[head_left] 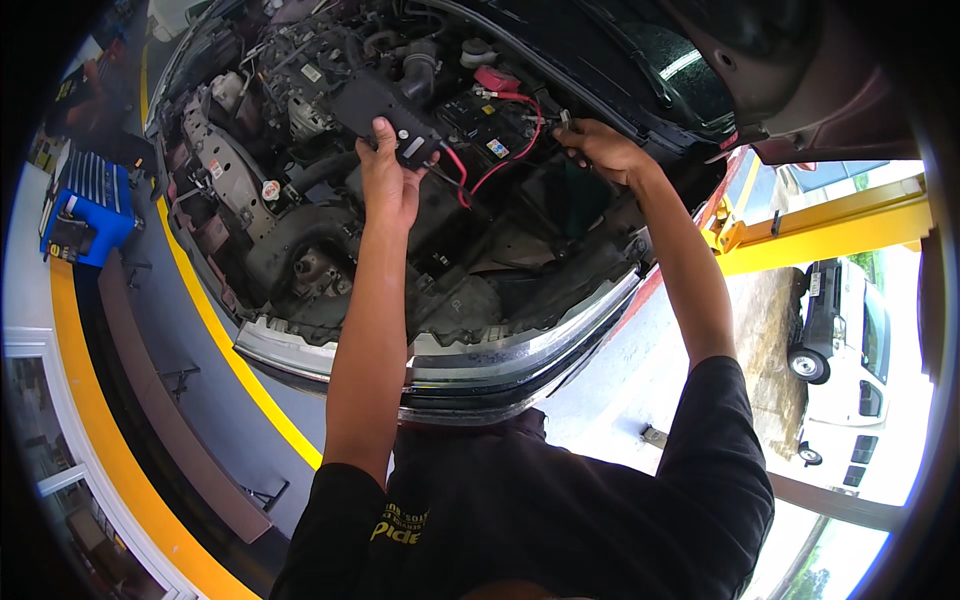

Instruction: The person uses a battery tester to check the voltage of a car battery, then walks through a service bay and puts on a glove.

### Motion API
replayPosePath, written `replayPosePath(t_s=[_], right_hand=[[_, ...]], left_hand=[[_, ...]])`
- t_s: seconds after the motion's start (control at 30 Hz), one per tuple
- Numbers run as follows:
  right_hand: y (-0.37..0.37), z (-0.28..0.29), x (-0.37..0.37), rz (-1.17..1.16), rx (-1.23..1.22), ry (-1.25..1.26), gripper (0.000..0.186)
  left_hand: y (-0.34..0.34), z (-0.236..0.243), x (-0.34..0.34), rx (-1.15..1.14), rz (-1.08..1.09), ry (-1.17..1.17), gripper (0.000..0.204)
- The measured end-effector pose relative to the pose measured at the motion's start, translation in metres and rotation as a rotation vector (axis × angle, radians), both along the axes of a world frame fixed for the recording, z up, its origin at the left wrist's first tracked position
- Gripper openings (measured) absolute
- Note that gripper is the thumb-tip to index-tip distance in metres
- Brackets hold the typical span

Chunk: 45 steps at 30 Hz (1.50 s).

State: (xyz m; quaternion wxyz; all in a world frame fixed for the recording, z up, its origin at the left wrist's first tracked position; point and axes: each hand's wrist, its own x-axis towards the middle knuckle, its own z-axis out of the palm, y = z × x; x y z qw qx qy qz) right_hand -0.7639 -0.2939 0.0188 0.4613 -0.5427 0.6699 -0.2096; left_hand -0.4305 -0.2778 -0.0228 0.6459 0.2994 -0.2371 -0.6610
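Single head view, left fisheye of worn pair, looking down over black shirt [560, 500] and both forearms [372, 320], engine bay [215, 150] near, upper centre, edges bowed, corners black.

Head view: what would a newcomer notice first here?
Probably the open engine bay, filling the upper middle. Above it, the left hand holds a black box with a red cable, and the right hand is beside the battery. At the right, a bright yellow beam stands out.
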Motion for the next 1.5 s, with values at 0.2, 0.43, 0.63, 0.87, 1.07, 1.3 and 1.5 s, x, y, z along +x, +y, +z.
replayPosePath(t_s=[0.2, 0.43, 0.63, 0.87, 1.07, 1.3, 1.5], right_hand=[[-0.009, -0.032, -0.003, 0.198, -0.256, 0.787, 0.042], [-0.038, -0.054, -0.012, 0.312, -0.179, 0.893, 0.038], [-0.044, -0.057, -0.016, 0.365, -0.127, 1.124, 0.033], [-0.041, -0.041, -0.001, 0.329, -0.23, 1.095, 0.027], [-0.035, -0.027, 0.013, 0.345, -0.354, 1.123, 0.018], [-0.043, -0.03, 0.041, 0.384, -0.43, 1.198, 0.018], [-0.029, -0.024, 0.059, 0.298, -0.527, 1.391, 0.018]], left_hand=[[-0.003, -0.009, 0.003, -0.02, 0.015, 0.017, 0.079], [0.007, 0.005, -0.016, 0.001, 0.121, -0.218, 0.092], [0.01, 0.012, -0.01, -0.039, -0.086, -0.042, 0.065], [0.008, 0.011, -0.004, -0.08, -0.159, 0.182, 0.053], [0.006, 0.004, -0.01, -0.009, -0.131, 0.075, 0.046], [0.008, 0.003, -0.02, -0.071, -0.111, -0.102, 0.053], [0.007, 0.001, -0.017, -0.076, -0.098, -0.15, 0.056]])
